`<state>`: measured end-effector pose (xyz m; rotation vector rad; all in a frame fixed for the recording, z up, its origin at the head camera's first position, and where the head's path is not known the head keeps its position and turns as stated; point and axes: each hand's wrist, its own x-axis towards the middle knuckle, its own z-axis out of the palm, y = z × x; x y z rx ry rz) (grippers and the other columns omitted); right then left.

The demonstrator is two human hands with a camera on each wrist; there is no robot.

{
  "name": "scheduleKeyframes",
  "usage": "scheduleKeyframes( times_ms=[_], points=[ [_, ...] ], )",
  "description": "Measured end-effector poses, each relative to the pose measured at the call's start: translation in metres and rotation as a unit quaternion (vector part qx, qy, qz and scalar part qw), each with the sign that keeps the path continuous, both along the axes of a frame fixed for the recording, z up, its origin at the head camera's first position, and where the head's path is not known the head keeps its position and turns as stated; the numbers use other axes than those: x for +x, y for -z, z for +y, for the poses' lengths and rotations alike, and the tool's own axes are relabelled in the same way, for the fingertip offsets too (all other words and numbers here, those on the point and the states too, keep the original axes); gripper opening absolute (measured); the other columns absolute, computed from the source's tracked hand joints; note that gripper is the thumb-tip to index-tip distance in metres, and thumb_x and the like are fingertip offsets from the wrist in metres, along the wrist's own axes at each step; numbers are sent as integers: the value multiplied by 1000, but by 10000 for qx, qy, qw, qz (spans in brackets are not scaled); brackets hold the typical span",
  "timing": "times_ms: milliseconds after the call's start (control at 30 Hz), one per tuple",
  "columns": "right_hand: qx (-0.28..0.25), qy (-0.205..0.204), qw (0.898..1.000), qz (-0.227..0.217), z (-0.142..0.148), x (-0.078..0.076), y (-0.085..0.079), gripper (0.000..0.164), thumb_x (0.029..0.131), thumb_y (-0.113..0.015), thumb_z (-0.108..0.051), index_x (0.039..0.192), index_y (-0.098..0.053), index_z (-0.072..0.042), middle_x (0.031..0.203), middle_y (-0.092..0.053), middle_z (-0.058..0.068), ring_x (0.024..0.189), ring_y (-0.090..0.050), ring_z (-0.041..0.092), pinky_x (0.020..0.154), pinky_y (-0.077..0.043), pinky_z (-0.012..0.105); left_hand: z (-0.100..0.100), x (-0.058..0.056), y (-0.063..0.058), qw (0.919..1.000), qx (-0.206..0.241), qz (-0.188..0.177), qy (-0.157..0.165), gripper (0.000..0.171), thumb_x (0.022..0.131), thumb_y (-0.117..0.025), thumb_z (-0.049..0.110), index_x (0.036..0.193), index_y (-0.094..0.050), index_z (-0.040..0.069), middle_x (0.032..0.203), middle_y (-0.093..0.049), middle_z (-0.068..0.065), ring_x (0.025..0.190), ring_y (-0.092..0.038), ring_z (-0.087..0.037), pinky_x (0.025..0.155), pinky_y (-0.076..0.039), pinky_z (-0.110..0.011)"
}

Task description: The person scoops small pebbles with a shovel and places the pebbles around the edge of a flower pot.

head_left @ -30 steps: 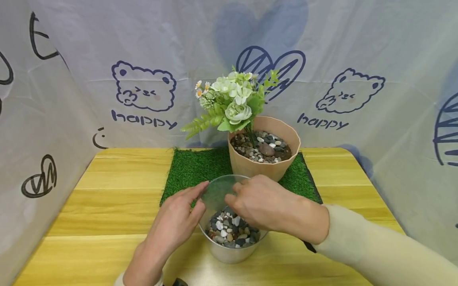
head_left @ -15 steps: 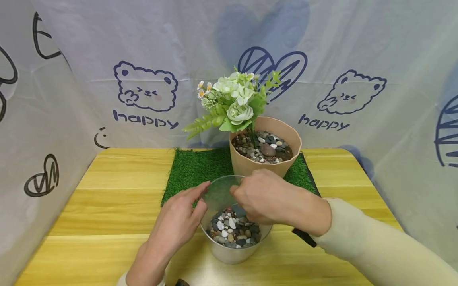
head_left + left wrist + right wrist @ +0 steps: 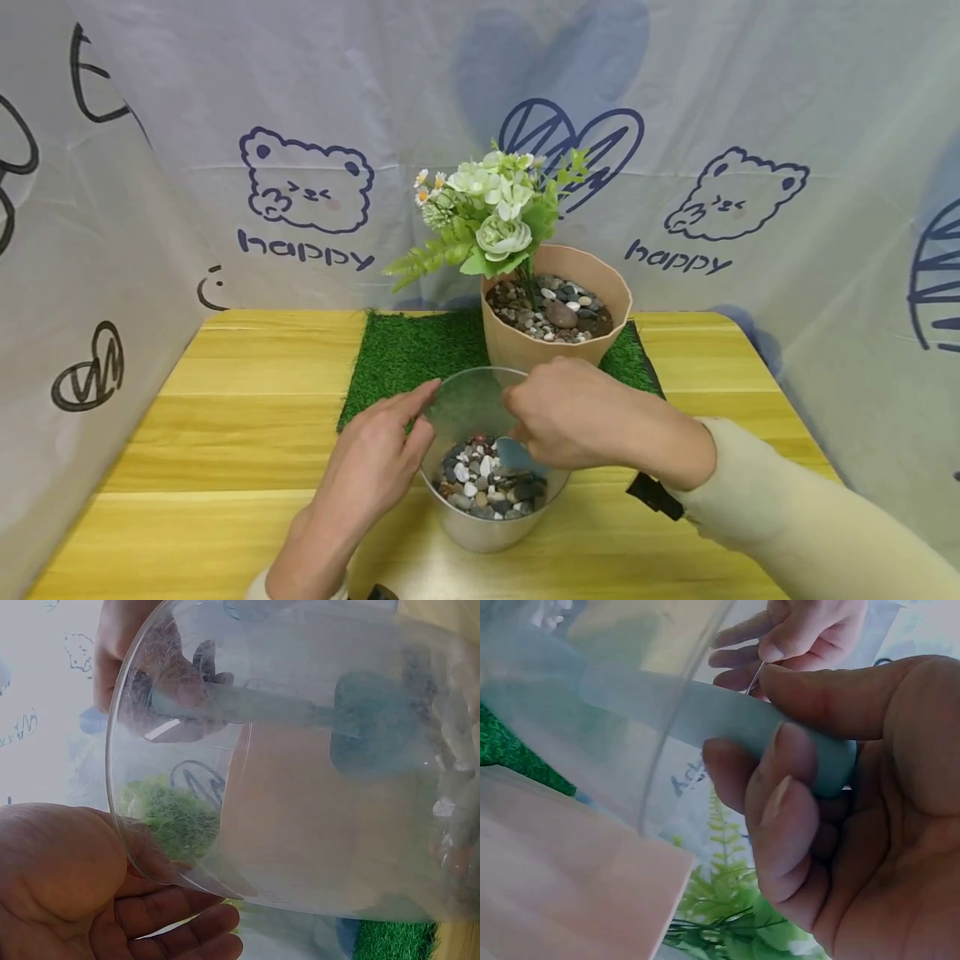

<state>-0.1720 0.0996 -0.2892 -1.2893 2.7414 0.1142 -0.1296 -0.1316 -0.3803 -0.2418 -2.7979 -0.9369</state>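
Observation:
A clear plastic bucket [image 3: 483,537] with pebbles [image 3: 487,487] in its bottom stands on the table. My left hand [image 3: 375,450] holds its rim at the left, thumb and fingers at the edge. In my right hand [image 3: 581,412] is a small blue-green shovel [image 3: 720,712], its handle gripped in curled fingers, as the right wrist view shows. The shovel's blade [image 3: 375,724] points down inside the bucket, at the pebbles on the right side; how deep its tip sits, I cannot tell. Part of the handle is hidden by my right hand in the head view.
Close behind the bucket, a peach flowerpot [image 3: 536,350] holds soil, pebbles, a larger brown stone [image 3: 561,314] and pale green artificial flowers [image 3: 502,237]. It stands on a green turf mat [image 3: 412,358]. Printed cloth [image 3: 420,100] hangs around the wooden table [image 3: 225,467].
My right hand has shifted rightward, and the shovel blade, hidden at first, now shows tilted over the pebbles. Some pebbles have moved. My left hand stays at the rim.

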Motion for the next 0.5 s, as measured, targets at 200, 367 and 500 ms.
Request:
scheduleKeyframes(
  times_ms=[200, 367, 500],
  points=[
    [-502, 270, 9981, -244, 8, 2, 1, 23, 94, -74, -23, 75, -61, -20, 55, -46, -9, 49, -45, 10, 50, -42, 28, 1, 1, -1, 10000, 5, -71, -30, 49, 101, -59, 17, 150, -61, 18, 141, -69, -10, 96, -66, -24, 91, -58, -47],
    [-840, 874, 9912, -534, 12, 2, 4, 27, 95, -73, -23, 71, -61, -22, 57, -51, -10, 49, -48, 9, 51, -43, 27, 1, 1, -2, 9999, -1, -114, -43, 49, 101, -58, 17, 150, -60, 18, 142, -69, -10, 93, -65, -23, 90, -57, -46],
    [-972, 1228, 9855, -648, 15, 1, 4, 30, 96, -71, -24, 68, -61, -22, 58, -54, -9, 50, -50, 10, 52, -44, 28, 1, 1, -2, 9999, 3, -149, -56, 50, 102, -58, 17, 151, -60, 19, 143, -68, -10, 85, -62, -20, 88, -57, -45]
  ],
)
